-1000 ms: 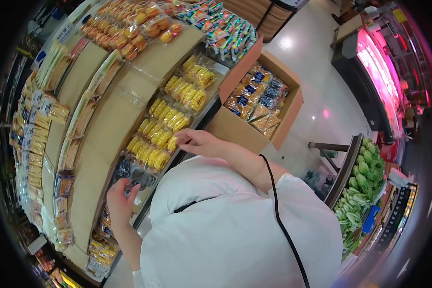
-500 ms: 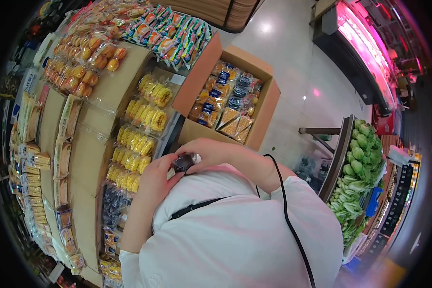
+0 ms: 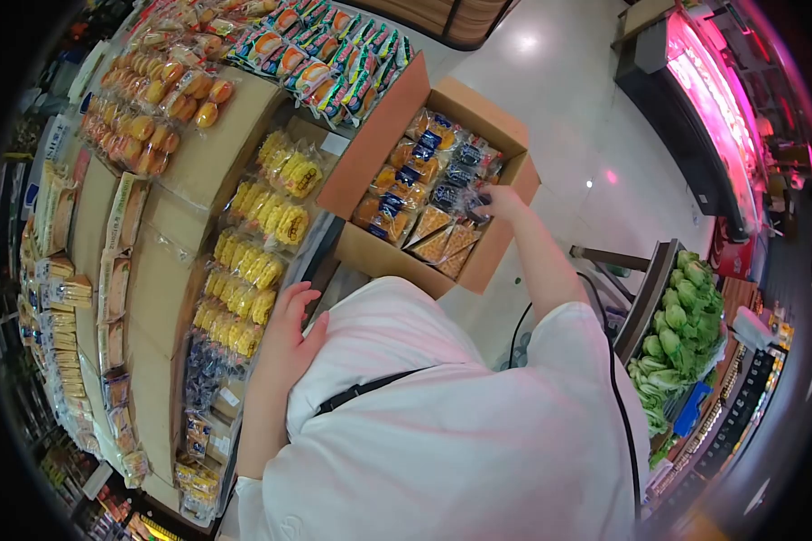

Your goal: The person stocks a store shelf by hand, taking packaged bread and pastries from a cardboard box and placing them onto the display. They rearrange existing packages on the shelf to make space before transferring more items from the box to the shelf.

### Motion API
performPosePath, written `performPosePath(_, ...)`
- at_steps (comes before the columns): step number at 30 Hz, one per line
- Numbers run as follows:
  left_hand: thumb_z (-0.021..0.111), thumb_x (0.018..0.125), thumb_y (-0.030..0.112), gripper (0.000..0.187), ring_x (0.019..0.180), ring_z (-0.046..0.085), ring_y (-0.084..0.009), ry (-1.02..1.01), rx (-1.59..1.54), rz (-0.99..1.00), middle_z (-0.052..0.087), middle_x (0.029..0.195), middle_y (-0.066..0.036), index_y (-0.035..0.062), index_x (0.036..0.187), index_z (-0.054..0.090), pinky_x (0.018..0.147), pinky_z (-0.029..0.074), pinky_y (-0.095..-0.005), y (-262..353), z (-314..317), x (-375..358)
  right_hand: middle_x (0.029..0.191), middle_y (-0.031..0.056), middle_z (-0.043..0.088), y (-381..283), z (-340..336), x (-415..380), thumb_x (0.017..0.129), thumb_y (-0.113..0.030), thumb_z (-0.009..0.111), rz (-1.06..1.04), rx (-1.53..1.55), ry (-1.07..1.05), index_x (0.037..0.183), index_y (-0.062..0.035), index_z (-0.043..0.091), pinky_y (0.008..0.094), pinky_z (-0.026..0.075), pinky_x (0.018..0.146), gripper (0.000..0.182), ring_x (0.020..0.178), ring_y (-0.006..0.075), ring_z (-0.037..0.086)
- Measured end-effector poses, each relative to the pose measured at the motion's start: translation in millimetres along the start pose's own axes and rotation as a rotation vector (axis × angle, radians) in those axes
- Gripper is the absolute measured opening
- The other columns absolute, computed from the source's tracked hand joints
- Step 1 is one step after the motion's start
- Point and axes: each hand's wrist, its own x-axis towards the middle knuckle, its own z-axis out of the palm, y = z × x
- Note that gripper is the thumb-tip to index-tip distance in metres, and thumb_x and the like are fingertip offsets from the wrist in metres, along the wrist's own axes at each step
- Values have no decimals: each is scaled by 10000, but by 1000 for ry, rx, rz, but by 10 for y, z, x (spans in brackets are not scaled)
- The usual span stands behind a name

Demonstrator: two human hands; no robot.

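Note:
My right hand is down in the cardboard box, at its right side. Its fingers close on a clear-wrapped packet with dark contents. Around it in the box lie more dark packets, orange-brown wrapped pastries with blue labels and triangular wrapped pieces. My left hand holds nothing; its fingers are spread in front of my white shirt, just right of the yellow packaged snacks on the shelf.
Dark packets sit lower on the same shelf. Wrapped round buns and colourful green-and-orange packs fill the display at upper left. A stand of green leafy vegetables is at right. A black cable hangs over my right arm.
Both hands were together on a dark packet at my front. My right hand has moved up and right into the box; my left hand has come off the packet and opened.

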Motion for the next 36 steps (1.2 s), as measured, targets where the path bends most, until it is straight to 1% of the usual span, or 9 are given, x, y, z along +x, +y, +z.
performPosePath(2, 631, 896, 180, 334, 1158, 540, -342, 9, 31, 14, 509, 1311, -165, 18, 1178, 555, 943, 463, -379, 19, 22, 16, 1044, 120, 701, 121, 62, 109, 683, -315, 841, 7, -107, -57, 1185, -105, 633, 376, 507, 868, 582, 988, 298, 663)
performPosePath(12, 604, 918, 195, 280, 1033, 588, -306, -5, -96, -95, 582, 1162, -149, 24, 1138, 575, 889, 476, -363, -103, 66, -33, 1020, 70, 699, 10, 68, 406, 637, -343, 859, -107, -412, -377, 1117, -185, 664, 472, 449, 838, 541, 1054, 270, 631)
performPosePath(18, 603, 921, 206, 286, 1004, 596, -291, 15, -123, -102, 594, 1136, -142, 25, 1141, 576, 854, 488, -356, -168, 68, -90, 1012, 98, 698, -108, 251, 436, 653, -405, 838, 2, -575, -295, 1157, -175, 669, 451, 480, 874, 579, 1053, 282, 638)
performPosePath(21, 603, 922, 212, 294, 1000, 597, -287, 9, -150, -129, 595, 1136, -142, 20, 1143, 576, 847, 491, -354, -231, 47, -154, 985, 139, 698, -13, 307, 537, 689, -459, 799, -36, -329, -256, 1138, -113, 677, 420, 502, 874, 579, 1004, 311, 654)
performPosePath(26, 595, 927, 221, 292, 1003, 604, -292, 50, -160, -166, 612, 1107, -154, 15, 1134, 587, 836, 494, -365, -493, 2, -296, 1018, 194, 689, -112, 348, 351, 776, -465, 715, 115, -187, -14, 1073, -64, 694, 426, 504, 881, 500, 975, 348, 656)
performPosePath(30, 599, 925, 225, 277, 948, 640, -315, 210, 71, -145, 648, 1038, -186, 14, 1105, 601, 811, 503, -379, -1076, -81, -655, 1030, 220, 681, -803, 168, 93, 850, -451, 623, 177, -173, 86, 1083, -25, 669, 435, 499, 897, 488, 1011, 360, 647)
performPosePath(31, 599, 924, 227, 273, 931, 645, -315, 218, 58, -224, 654, 1015, -182, 16, 1098, 602, 801, 506, -382, -1304, -97, -828, 1037, 228, 678, -1106, 74, -73, 871, -471, 582, 174, -158, 125, 1088, -2, 660, 438, 496, 913, 522, 1035, 361, 641)
performPosePath(34, 590, 923, 237, 248, 852, 668, -315, 272, -105, -458, 678, 892, -162, 31, 1061, 611, 741, 518, -398, -2072, -69, -1348, 1029, 208, 684, -1800, 127, -380, 867, -433, 622, 199, -149, 92, 1071, -15, 661, 414, 500, 871, 467, 981, 345, 656)
performPosePath(36, 583, 920, 229, 245, 824, 669, -315, 357, 11, -542, 679, 868, -154, 34, 1066, 608, 723, 519, -403, -2481, -151, -1698, 995, 185, 688, -2280, 305, -605, 869, -438, 626, 81, -25, 36, 1067, -26, 663, 399, 505, 849, 458, 941, 320, 662)
